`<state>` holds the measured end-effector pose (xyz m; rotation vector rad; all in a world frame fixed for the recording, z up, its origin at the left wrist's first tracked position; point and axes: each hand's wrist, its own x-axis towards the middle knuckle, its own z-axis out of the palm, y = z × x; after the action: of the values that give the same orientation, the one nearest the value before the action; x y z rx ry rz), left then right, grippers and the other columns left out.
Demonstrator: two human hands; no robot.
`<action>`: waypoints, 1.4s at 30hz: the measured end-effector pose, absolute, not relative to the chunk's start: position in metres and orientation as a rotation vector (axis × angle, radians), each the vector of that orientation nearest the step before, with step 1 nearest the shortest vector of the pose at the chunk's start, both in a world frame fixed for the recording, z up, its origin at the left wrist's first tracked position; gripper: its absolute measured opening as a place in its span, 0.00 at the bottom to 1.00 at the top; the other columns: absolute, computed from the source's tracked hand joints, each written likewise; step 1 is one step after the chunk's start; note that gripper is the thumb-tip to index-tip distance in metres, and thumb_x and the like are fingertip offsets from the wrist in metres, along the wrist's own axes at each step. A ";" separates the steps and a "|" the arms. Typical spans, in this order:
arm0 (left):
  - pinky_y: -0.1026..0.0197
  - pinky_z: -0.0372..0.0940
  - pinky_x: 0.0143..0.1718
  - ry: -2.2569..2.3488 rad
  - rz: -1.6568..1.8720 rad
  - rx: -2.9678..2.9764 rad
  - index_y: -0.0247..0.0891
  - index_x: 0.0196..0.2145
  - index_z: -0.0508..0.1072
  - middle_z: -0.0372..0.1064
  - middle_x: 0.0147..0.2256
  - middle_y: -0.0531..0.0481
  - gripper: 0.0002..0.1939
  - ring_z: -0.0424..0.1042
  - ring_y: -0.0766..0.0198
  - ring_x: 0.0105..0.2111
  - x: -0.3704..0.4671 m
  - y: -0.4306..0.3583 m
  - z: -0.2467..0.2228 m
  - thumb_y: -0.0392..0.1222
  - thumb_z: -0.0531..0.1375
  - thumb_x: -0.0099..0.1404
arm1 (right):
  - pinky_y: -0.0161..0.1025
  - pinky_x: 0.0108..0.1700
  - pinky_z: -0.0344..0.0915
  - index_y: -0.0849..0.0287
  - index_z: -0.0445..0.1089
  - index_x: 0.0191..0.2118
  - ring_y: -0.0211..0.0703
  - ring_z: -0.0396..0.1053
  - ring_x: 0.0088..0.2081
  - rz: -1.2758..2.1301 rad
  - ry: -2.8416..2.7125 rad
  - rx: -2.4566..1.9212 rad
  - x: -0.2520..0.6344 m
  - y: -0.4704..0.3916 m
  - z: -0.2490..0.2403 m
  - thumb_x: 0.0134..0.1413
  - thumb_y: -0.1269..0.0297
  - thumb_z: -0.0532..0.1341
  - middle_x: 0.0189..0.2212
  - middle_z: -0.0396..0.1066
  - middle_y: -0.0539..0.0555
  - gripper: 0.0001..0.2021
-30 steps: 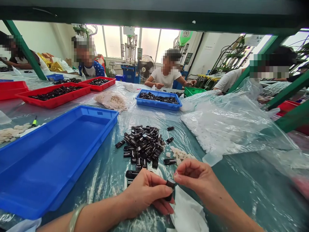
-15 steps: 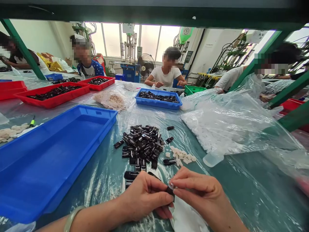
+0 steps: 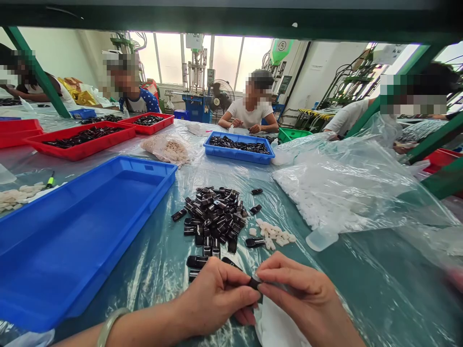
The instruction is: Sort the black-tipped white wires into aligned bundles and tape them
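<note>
My left hand (image 3: 220, 296) is closed around a small glossy black plastic piece (image 3: 254, 283), its thumb and forefinger pinching it. Against the end of that piece, my right hand (image 3: 302, 289) pinches a small whitish piece (image 3: 256, 278), mostly covered by the fingertips. Beneath the hands lies a white sheet or bag (image 3: 277, 324). Just beyond, a pile of similar black pieces (image 3: 215, 217) is heaped on the plastic-covered table, a few lying loose around it. Small cream-white pieces (image 3: 275, 232) are scattered to the right of the pile.
A large empty blue tray (image 3: 94, 217) occupies the left. Farther back stand a blue tray (image 3: 238, 153) and red trays (image 3: 75, 153) with black pieces. A clear bag of white pieces (image 3: 321, 193) lies right. Co-workers sit around; a green frame (image 3: 231, 24) crosses overhead.
The whitish piece in my right fingertips shows less than before, pressed closer to the black piece. Both hands stay nearly in place. The co-worker opposite has moved their hands.
</note>
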<state>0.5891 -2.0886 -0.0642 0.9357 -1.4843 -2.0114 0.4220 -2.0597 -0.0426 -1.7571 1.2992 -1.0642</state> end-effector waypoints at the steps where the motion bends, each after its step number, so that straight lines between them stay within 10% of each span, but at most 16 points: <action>1: 0.65 0.66 0.25 -1.483 -2.012 0.933 0.29 0.23 0.73 0.68 0.18 0.49 0.10 0.67 0.70 0.19 0.589 -2.089 -0.065 0.40 0.57 0.54 | 0.32 0.28 0.67 0.53 0.76 0.28 0.39 0.68 0.26 -1.062 1.298 -1.752 0.422 -2.060 -0.043 0.46 0.65 0.62 0.25 0.70 0.52 0.05; 42: 0.66 0.65 0.22 -1.242 -2.160 0.780 0.26 0.25 0.73 0.69 0.22 0.44 0.13 0.70 0.66 0.19 0.590 -2.089 -0.060 0.43 0.61 0.51 | 0.30 0.30 0.69 0.52 0.75 0.32 0.39 0.71 0.29 -1.255 1.215 -1.679 0.424 -2.061 -0.050 0.43 0.67 0.64 0.29 0.72 0.52 0.07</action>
<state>0.5902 -2.0894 -0.0601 0.7805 -1.2422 -2.1603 0.4242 -2.0606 -0.0495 -1.6790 1.2152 -1.2547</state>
